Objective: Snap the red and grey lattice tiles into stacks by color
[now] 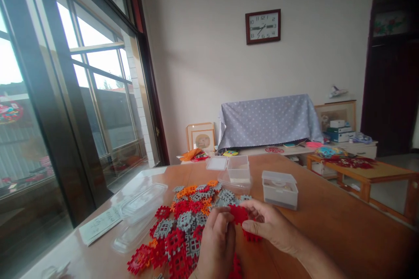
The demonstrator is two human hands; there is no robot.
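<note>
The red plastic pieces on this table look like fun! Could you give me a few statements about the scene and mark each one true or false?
1. The left hand and right hand both hold a red plastic lattice piece. True.
2. The wall clock is round. False: its frame is rectangular and dark reddish-brown.
3. A lidded plastic box sits on the wooden table. True.
4. The polka-dot cloth is bright red. False: it is greyish-blue with pale dots.
</note>
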